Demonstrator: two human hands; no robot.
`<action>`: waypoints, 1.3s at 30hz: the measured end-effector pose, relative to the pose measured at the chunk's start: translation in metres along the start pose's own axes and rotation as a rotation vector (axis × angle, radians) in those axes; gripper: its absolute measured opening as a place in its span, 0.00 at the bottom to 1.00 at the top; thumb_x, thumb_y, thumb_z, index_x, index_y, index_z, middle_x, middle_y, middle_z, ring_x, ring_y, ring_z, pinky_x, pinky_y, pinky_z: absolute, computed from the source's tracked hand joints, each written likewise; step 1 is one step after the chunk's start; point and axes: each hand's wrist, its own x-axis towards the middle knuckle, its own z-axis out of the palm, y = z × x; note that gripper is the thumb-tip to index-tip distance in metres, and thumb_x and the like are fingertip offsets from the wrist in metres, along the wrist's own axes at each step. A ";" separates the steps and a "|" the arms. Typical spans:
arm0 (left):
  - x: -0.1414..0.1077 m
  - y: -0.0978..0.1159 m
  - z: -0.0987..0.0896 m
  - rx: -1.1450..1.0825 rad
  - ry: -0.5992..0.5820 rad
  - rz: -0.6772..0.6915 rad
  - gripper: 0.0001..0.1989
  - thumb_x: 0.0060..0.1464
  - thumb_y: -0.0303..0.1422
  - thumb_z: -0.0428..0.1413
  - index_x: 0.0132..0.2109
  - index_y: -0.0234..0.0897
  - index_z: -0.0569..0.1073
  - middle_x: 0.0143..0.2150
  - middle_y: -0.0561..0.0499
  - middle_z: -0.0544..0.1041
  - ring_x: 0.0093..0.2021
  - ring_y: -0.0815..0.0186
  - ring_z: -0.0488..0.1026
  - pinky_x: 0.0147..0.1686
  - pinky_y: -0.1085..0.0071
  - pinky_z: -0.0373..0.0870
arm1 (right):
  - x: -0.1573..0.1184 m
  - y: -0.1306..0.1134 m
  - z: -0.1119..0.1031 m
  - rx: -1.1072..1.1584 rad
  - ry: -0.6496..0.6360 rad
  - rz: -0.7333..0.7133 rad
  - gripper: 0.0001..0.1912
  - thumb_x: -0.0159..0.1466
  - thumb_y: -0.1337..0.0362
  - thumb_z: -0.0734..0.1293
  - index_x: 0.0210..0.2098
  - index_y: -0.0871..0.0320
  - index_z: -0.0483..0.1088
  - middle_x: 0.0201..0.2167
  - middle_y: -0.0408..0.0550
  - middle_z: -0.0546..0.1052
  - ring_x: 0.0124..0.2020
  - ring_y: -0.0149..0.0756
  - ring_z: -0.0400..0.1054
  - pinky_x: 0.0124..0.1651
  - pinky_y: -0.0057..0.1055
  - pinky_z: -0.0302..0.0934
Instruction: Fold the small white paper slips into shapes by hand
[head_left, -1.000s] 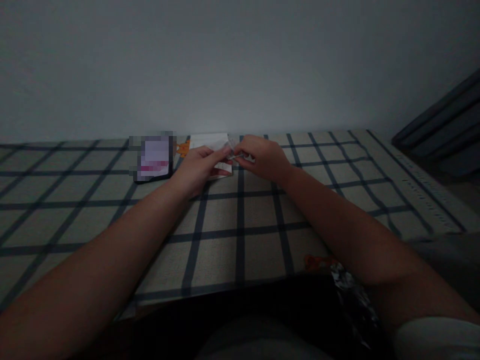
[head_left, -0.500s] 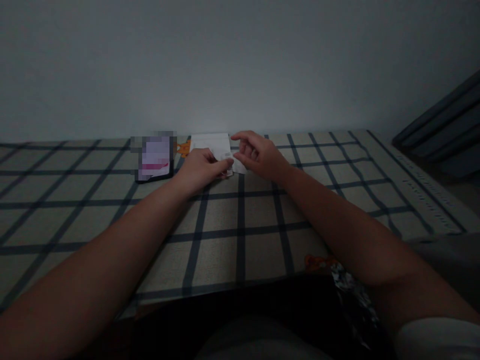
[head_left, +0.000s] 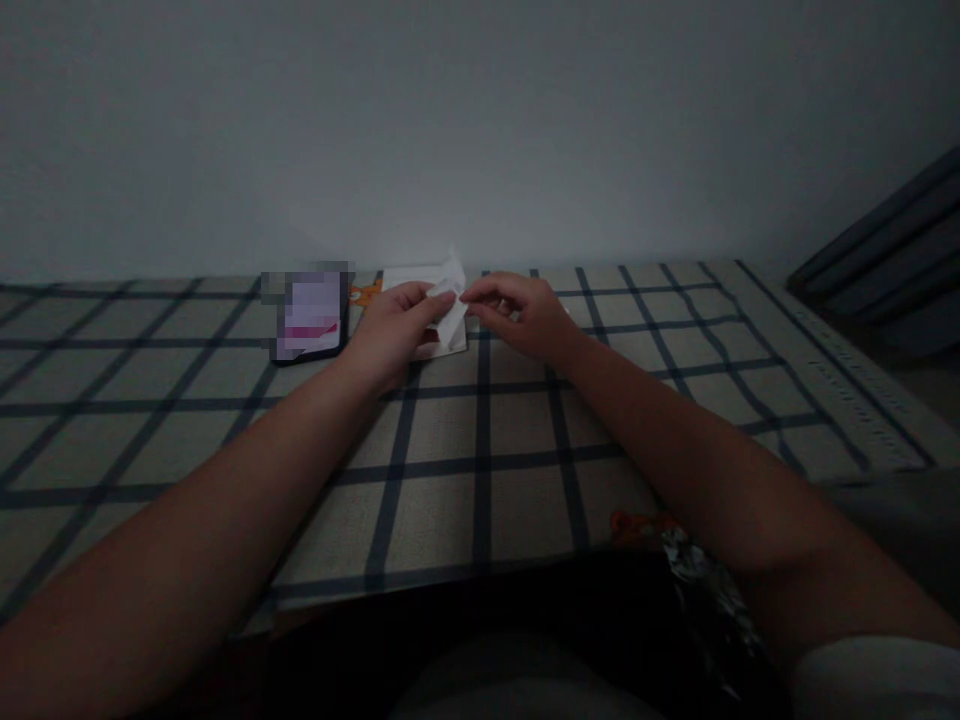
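A thin, creased piece of white paper (head_left: 451,322) stands partly raised at the far middle of the table. My left hand (head_left: 401,325) is closed on it from the left, thumb on top. From the right, my right hand (head_left: 517,310) brings its thumb and index fingertip close together at the paper's edge, in a pinch. Under and behind the paper lies a flat white pad or booklet (head_left: 409,273), mostly covered by my left hand. Whether the paper is joined to that pad I cannot tell.
A phone (head_left: 311,315) with a lit, partly blurred screen lies left of my left hand. An orange figure (head_left: 367,293) shows beside the pad. A checked cloth (head_left: 442,510) covers the table, against a plain wall (head_left: 480,130). Shiny crumpled plastic (head_left: 705,580) hangs near the front edge.
The white paper has risen from lying low to standing up between my hands. My right fingers have closed from a spread pose to its edge, and my left thumb has moved slightly up and left.
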 end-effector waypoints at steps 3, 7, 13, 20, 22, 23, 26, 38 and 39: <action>0.002 0.000 -0.002 -0.001 0.001 0.006 0.07 0.49 0.35 0.65 0.31 0.36 0.76 0.29 0.52 0.77 0.26 0.70 0.70 0.25 0.76 0.67 | -0.001 0.003 0.000 -0.002 0.004 -0.005 0.15 0.69 0.58 0.65 0.48 0.61 0.76 0.37 0.48 0.78 0.33 0.30 0.67 0.35 0.28 0.59; 0.002 0.001 -0.003 -0.010 -0.011 -0.003 0.09 0.47 0.35 0.67 0.29 0.37 0.75 0.28 0.53 0.75 0.28 0.71 0.71 0.25 0.78 0.69 | -0.001 0.009 -0.002 -0.002 -0.045 -0.004 0.17 0.70 0.54 0.66 0.47 0.60 0.78 0.35 0.48 0.79 0.34 0.31 0.68 0.36 0.28 0.61; -0.003 0.006 0.000 -0.030 -0.009 -0.103 0.10 0.49 0.34 0.66 0.27 0.36 0.74 0.27 0.52 0.74 0.27 0.72 0.70 0.23 0.80 0.67 | 0.000 0.014 -0.003 0.023 -0.094 -0.029 0.19 0.69 0.50 0.68 0.47 0.59 0.80 0.39 0.49 0.81 0.36 0.32 0.72 0.40 0.29 0.64; 0.001 0.004 0.000 -0.080 0.026 -0.120 0.05 0.43 0.30 0.63 0.27 0.37 0.74 0.29 0.51 0.75 0.28 0.67 0.72 0.22 0.76 0.70 | 0.001 0.016 -0.006 -0.010 -0.101 -0.052 0.16 0.70 0.53 0.68 0.46 0.58 0.81 0.41 0.50 0.82 0.38 0.33 0.72 0.42 0.31 0.65; 0.002 0.002 -0.001 -0.055 0.023 -0.104 0.05 0.44 0.30 0.64 0.26 0.37 0.74 0.29 0.51 0.75 0.28 0.67 0.72 0.23 0.76 0.70 | 0.001 0.016 -0.007 -0.004 -0.111 -0.070 0.16 0.70 0.53 0.68 0.46 0.57 0.81 0.40 0.50 0.82 0.38 0.33 0.72 0.42 0.31 0.65; 0.002 0.001 -0.001 -0.041 0.014 -0.098 0.06 0.45 0.31 0.64 0.26 0.38 0.73 0.28 0.51 0.75 0.28 0.67 0.72 0.23 0.76 0.69 | 0.002 0.016 -0.008 0.001 -0.113 -0.079 0.16 0.70 0.53 0.68 0.46 0.57 0.81 0.40 0.49 0.82 0.38 0.33 0.72 0.42 0.31 0.65; 0.000 0.002 -0.001 -0.002 -0.016 -0.096 0.08 0.45 0.30 0.64 0.24 0.37 0.72 0.27 0.51 0.75 0.27 0.69 0.71 0.24 0.77 0.68 | 0.003 0.015 -0.010 0.016 -0.114 -0.090 0.16 0.70 0.52 0.68 0.45 0.57 0.81 0.38 0.48 0.81 0.37 0.32 0.71 0.42 0.31 0.64; -0.003 -0.001 -0.006 0.057 -0.142 -0.036 0.12 0.48 0.39 0.70 0.33 0.36 0.79 0.31 0.48 0.80 0.29 0.67 0.75 0.29 0.73 0.72 | 0.004 0.015 -0.002 0.353 -0.049 0.233 0.25 0.61 0.43 0.73 0.40 0.60 0.76 0.31 0.47 0.77 0.32 0.32 0.69 0.35 0.30 0.65; -0.003 -0.002 -0.007 0.059 -0.150 -0.023 0.13 0.48 0.40 0.70 0.33 0.36 0.79 0.31 0.48 0.80 0.29 0.67 0.76 0.30 0.74 0.72 | 0.004 0.015 -0.002 0.387 -0.051 0.250 0.25 0.60 0.43 0.74 0.40 0.60 0.76 0.31 0.46 0.77 0.31 0.32 0.69 0.35 0.30 0.65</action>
